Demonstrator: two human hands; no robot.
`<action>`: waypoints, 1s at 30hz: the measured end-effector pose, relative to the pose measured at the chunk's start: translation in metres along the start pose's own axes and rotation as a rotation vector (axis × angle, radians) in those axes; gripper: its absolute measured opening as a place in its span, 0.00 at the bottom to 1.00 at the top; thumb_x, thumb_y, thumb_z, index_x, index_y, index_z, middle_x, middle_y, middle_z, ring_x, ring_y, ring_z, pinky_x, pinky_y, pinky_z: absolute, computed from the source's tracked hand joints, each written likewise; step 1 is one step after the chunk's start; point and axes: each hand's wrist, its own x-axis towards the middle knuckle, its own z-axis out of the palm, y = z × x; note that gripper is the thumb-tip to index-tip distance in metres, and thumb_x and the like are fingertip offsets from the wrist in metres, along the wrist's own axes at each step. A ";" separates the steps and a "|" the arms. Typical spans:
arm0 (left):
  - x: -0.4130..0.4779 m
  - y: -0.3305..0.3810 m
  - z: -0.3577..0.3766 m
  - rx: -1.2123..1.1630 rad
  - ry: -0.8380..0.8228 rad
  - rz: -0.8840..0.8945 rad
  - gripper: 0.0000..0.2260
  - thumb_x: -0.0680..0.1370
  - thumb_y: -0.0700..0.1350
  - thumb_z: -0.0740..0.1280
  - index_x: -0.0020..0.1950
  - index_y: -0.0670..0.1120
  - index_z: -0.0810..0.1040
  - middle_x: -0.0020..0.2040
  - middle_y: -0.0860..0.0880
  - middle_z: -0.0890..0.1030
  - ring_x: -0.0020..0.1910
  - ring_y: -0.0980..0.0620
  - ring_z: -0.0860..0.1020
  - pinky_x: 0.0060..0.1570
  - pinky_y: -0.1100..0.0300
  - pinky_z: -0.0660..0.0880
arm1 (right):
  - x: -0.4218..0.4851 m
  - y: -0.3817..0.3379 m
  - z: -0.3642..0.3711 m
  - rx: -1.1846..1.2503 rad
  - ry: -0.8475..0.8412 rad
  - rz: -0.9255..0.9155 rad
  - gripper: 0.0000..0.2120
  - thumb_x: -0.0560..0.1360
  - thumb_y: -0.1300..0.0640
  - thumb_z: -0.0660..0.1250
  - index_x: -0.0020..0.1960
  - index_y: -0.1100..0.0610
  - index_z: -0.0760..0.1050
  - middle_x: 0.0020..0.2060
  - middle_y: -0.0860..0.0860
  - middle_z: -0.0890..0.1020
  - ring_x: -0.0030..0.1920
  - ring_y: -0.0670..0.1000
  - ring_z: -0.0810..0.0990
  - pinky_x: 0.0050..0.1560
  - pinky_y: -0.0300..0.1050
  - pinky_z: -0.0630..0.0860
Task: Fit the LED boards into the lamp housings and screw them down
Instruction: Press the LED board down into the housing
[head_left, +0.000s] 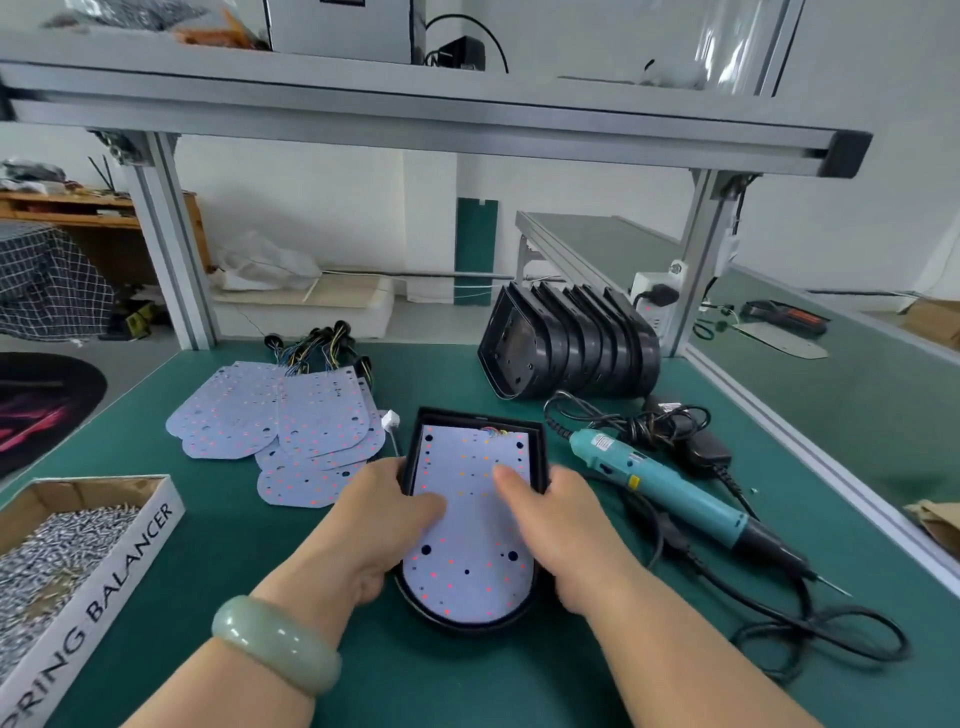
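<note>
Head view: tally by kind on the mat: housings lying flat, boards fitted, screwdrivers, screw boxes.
Flat housing: 1
LED board fitted: 1
Screwdriver: 1
Screw box: 1
Total: 4
Stacked housings and loose boards overlap, so uncounted.

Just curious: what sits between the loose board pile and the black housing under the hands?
Head view: a small white connector on a thin wire, between the loose LED boards and the housing.
</note>
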 end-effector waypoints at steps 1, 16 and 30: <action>0.001 0.000 0.000 -0.022 -0.015 -0.013 0.08 0.73 0.30 0.62 0.43 0.40 0.79 0.38 0.42 0.85 0.34 0.44 0.83 0.37 0.52 0.80 | 0.001 -0.001 -0.001 0.109 0.011 0.074 0.14 0.76 0.49 0.66 0.51 0.61 0.80 0.50 0.57 0.84 0.48 0.56 0.83 0.51 0.48 0.78; 0.010 0.011 0.006 -0.010 0.120 0.099 0.08 0.77 0.45 0.67 0.39 0.45 0.79 0.33 0.49 0.83 0.32 0.48 0.80 0.36 0.58 0.77 | 0.016 -0.009 -0.006 0.331 0.019 0.088 0.09 0.78 0.53 0.67 0.44 0.58 0.80 0.32 0.48 0.84 0.29 0.46 0.82 0.28 0.36 0.76; 0.004 0.006 -0.014 0.242 0.292 0.132 0.12 0.74 0.54 0.70 0.50 0.48 0.77 0.41 0.55 0.80 0.46 0.47 0.79 0.47 0.56 0.74 | 0.010 -0.005 -0.006 -0.290 0.001 0.008 0.14 0.68 0.55 0.69 0.50 0.55 0.69 0.45 0.49 0.79 0.47 0.51 0.79 0.50 0.50 0.78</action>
